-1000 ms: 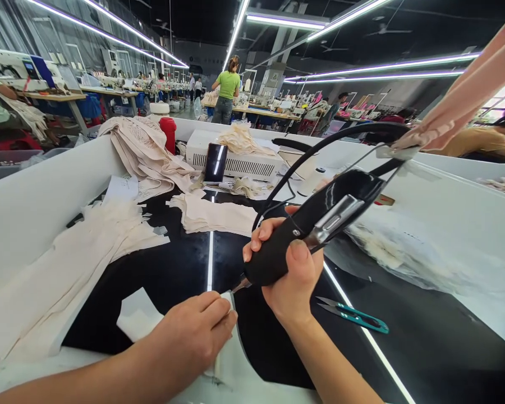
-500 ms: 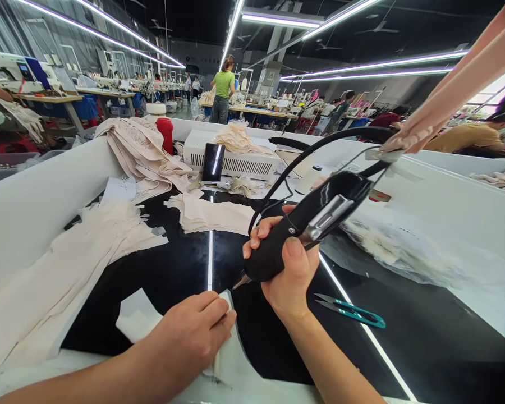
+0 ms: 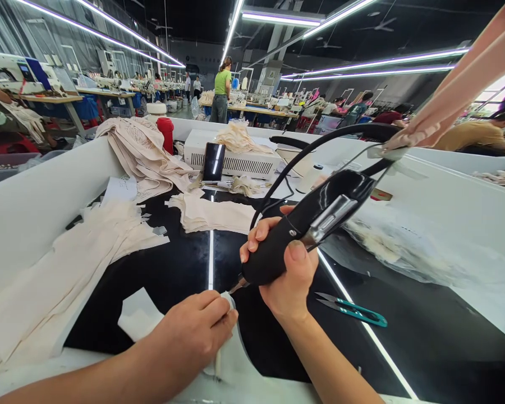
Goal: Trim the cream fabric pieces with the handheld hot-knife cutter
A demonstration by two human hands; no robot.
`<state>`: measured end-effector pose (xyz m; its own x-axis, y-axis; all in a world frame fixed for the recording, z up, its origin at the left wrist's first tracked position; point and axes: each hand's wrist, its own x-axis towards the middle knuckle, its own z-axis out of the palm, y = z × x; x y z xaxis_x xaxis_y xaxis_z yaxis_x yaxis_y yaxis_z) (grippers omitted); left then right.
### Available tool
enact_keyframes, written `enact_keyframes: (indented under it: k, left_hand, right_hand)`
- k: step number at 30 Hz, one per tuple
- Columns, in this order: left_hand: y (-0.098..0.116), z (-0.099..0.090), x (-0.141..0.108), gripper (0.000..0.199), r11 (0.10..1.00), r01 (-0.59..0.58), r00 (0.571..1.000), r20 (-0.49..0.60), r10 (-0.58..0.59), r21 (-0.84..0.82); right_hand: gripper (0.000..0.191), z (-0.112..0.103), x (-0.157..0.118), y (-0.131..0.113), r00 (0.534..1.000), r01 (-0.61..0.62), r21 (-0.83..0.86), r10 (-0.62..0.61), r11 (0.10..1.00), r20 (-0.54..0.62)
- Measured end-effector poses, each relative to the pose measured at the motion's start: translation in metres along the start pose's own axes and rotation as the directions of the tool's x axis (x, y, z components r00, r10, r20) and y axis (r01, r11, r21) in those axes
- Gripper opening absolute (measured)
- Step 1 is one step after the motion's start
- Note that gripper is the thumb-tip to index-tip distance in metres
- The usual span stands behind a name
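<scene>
My right hand point(image 3: 292, 283) is wrapped around a black corded hand tool point(image 3: 273, 249) with a silver lever and a narrow metal tip. The tool slants down to the left, and its tip meets or nearly meets the end of a pale fabric piece point(image 3: 228, 298). My left hand point(image 3: 196, 331) is closed, pinching that fabric at the rounded end of a white board point(image 3: 239, 356); its fingers hide most of the piece. Left of it lies a white fabric scrap point(image 3: 138, 315). Teal thread snips point(image 3: 357, 311) rest right of my right wrist.
Cream fabric stacks point(image 3: 84, 264) lie left, and another stack point(image 3: 214, 214) lies ahead. A vented white box point(image 3: 244, 163) and a phone point(image 3: 213, 163) stand behind. Pink cloth point(image 3: 450, 106) holds the tool's cable from above. A plastic bag point(image 3: 421, 247) lies right; white walls point(image 3: 46, 213) border the table.
The tool's tip has shifted slightly left and down toward the fabric end under my left fingers. Both hands keep their grips.
</scene>
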<state>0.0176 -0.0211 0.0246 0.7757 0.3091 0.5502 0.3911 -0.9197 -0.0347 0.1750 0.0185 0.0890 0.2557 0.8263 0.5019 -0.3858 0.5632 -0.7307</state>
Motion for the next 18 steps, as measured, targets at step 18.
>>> enact_keyframes:
  k: [18]
  left_hand:
    - [0.006,-0.001,-0.013,0.026,0.991,0.011,1.0,0.016,-0.013,0.137]
  right_hand:
    - [0.047,0.0,-0.004,0.004,0.999,0.036,-0.009,-0.036,0.999,0.007]
